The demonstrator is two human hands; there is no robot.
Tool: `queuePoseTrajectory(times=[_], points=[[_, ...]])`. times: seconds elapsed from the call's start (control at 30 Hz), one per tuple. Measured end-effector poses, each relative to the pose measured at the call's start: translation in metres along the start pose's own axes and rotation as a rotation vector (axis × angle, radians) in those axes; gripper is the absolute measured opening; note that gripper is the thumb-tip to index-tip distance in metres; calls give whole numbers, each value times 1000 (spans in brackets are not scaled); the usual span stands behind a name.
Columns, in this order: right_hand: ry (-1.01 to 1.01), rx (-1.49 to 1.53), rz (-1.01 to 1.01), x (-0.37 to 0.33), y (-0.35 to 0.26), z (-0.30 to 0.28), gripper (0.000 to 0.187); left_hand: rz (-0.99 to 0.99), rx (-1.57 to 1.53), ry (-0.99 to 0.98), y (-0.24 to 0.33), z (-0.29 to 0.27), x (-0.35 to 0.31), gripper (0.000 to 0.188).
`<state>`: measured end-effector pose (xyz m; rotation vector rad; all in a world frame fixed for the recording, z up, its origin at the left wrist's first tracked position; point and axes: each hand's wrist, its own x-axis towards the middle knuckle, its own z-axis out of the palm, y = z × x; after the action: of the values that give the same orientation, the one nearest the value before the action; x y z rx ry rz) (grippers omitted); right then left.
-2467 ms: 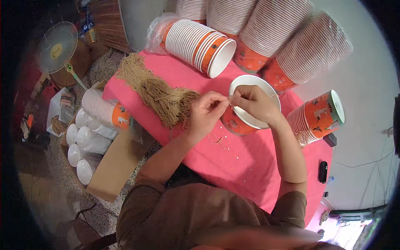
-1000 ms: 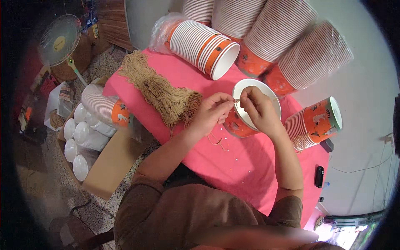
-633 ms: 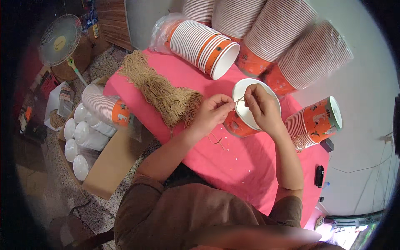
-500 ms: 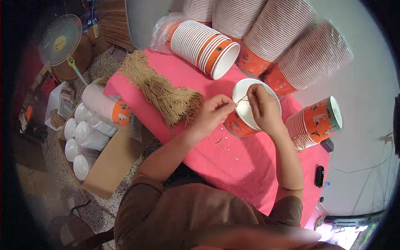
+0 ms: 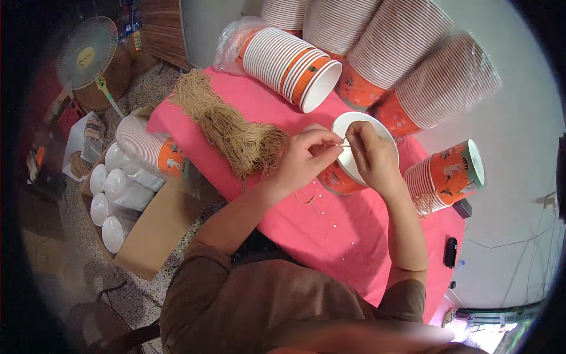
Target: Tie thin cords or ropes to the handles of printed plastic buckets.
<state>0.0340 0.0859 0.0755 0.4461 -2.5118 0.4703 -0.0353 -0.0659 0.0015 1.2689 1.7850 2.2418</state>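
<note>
My left hand (image 5: 303, 158) and my right hand (image 5: 373, 158) meet above a white-lined orange paper bucket (image 5: 340, 179), fingertips pinched close together. Between them runs a short length of thin tan cord (image 5: 345, 145), gripped at both sides. The bucket stands upright beneath my right hand, its mouth partly hidden by that hand. To the left of my left hand lies a thick bundle of tan cords (image 5: 227, 127). A few loose cord pieces (image 5: 306, 199) and small white bits rest on the pink cloth below.
A sleeve of nested buckets (image 5: 283, 65) lies at the back of the pink-covered table (image 5: 354, 259), with tall wrapped stacks (image 5: 401, 47) behind. Another stack (image 5: 448, 171), cords hanging on it, is at right. On the floor at left are a carton (image 5: 156, 230) of white-ended stacks and a fan (image 5: 87, 53).
My left fingers have shifted slightly right, toward my right hand. The cord, crossed between the fingers before, now shows as a short, straighter span.
</note>
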Motion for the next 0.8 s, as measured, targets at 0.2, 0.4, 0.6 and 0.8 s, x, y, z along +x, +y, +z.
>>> queuePoseTrajectory(times=[0.2, 0.4, 0.6, 0.8], points=[[-125, -1, -66, 3, -4, -7, 16, -84, -101, 66, -14, -3, -9, 8], [-21, -179, -255, 4, -8, 1, 17, -61, -169, 158, -28, 10, -23, 7], [83, -264, -314, 5, -4, -6, 23, -119, -264, 289, -39, 22, -27, 6], [145, -318, -290, 8, -4, -13, 23, -291, -691, 382, -58, 29, -28, 8]])
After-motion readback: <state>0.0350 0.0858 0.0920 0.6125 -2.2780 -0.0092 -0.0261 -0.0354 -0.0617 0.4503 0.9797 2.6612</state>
